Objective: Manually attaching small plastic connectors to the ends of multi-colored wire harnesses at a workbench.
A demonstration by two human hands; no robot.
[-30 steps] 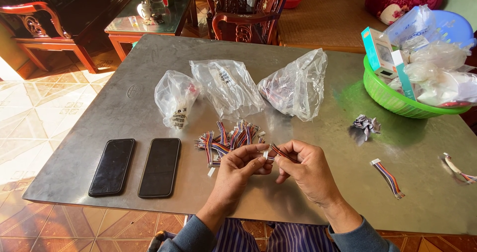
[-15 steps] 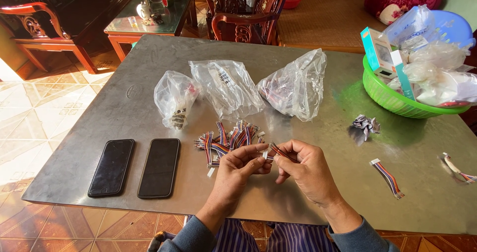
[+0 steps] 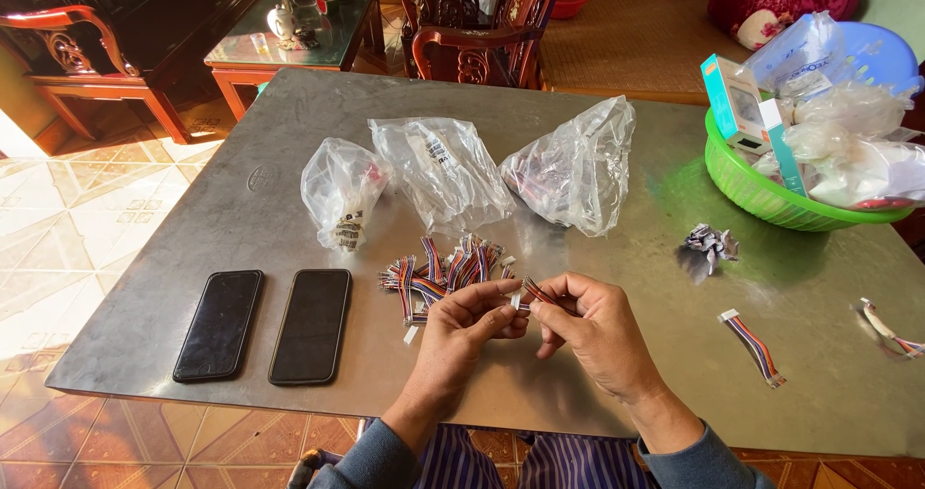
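Pinching one small ribbon cable (image 3: pixel 533 291) between left hand (image 3: pixel 462 330) and right hand (image 3: pixel 597 330); pile of cables (image 3: pixel 438 267) just beyond unworked, one finished cable (image 3: pixel 753 346) lying right.

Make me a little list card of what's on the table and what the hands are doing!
Left hand: pinches a small white connector
Right hand: holds a striped wire cable
Behind hands: pile of cables
Bags: three clear plastic bags
Left side: two black phones
Right side: green basket, a loose cable
Table: grey metal
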